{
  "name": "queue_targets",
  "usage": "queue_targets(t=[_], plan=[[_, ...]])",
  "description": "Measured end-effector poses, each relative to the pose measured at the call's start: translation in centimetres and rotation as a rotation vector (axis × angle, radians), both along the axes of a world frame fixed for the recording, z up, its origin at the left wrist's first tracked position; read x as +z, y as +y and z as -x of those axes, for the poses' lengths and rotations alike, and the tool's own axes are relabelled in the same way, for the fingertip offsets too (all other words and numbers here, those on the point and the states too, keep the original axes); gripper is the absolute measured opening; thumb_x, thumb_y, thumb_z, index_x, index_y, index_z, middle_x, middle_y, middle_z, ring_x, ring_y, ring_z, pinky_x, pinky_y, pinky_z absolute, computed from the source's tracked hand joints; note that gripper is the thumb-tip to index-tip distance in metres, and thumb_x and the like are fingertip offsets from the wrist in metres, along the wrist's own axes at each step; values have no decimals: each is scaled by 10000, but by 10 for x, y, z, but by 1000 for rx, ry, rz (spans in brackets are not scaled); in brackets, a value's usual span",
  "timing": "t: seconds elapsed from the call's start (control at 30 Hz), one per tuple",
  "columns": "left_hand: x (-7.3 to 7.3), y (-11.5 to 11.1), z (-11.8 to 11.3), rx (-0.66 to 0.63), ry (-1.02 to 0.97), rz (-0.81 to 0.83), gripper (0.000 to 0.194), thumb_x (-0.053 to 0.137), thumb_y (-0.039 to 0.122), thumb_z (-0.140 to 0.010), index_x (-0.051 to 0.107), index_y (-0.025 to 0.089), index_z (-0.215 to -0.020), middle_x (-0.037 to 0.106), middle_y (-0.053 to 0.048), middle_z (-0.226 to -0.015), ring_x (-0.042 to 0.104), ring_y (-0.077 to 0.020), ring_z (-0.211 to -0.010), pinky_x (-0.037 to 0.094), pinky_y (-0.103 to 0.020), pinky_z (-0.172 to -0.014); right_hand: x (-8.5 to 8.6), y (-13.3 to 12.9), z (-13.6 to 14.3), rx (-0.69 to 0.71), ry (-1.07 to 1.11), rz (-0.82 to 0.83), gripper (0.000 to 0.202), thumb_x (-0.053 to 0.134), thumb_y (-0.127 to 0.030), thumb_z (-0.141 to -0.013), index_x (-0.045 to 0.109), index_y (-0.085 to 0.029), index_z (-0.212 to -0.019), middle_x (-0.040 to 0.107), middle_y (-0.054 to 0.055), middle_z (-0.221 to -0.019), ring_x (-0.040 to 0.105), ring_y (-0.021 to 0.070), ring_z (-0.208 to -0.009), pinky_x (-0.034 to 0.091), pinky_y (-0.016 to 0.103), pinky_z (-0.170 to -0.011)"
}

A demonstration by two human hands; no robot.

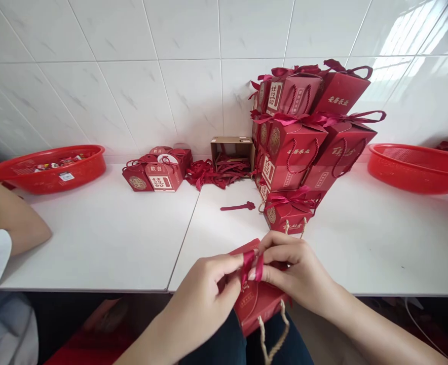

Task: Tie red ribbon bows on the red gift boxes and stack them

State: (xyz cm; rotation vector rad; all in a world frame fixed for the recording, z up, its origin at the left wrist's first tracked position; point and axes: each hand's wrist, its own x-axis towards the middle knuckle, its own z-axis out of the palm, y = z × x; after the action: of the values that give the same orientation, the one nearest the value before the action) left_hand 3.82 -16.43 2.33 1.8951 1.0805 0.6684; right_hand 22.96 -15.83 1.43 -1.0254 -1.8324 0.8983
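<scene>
A red gift box (260,306) with rope handles sits tilted at the table's front edge, partly above my lap. On top of it, my left hand (216,284) pinches a dark red ribbon (248,263) between thumb and forefinger. My right hand (290,263) is closed on another part of the same ribbon, just to the right, thumb and fingers pressed together. The two hands are close together, and they cover much of the box's upper part.
Stacked red boxes (296,147) with bows stand behind my right hand. Further back are a carton (231,140) with loose ribbons (227,171), one ribbon piece (237,207), more boxes (157,172), and red baskets (68,170) (417,170). A person's arm (14,218) rests at left.
</scene>
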Motion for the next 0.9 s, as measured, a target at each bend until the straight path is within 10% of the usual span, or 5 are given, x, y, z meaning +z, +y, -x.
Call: queue_targets(t=[0.23, 0.6, 0.9], plan=[[-28, 1, -9, 184, 257, -492, 276, 382, 152, -882, 631, 218, -980, 575, -45, -831, 563, -129, -610, 429, -227, -525, -7, 9, 11, -99, -29, 164, 98, 668, -207, -737, 674, -183, -643, 551, 30, -842, 527, 120, -668, 437, 246, -586], [-35, 15, 7, 50, 273, -697, 282, 425, 117, -874, 637, 227, -1024, 471, -106, -1244, 503, -73, -608, 434, -239, -555, 8, 26, 5, 28, -167, 263, 123, 606, -147, -608, 500, -168, -550, 500, -20, -759, 429, 76, -585, 346, 219, -523], [-30, 38, 5, -60, 51, -672, 225, 542, 107, -822, 733, 209, -762, 567, -84, -1086, 456, -72, -606, 430, -229, -546, 17, 40, -2, 221, -273, 313, 122, 635, -165, -573, 524, -168, -525, 491, -31, -763, 414, 76, -593, 298, 211, -477]])
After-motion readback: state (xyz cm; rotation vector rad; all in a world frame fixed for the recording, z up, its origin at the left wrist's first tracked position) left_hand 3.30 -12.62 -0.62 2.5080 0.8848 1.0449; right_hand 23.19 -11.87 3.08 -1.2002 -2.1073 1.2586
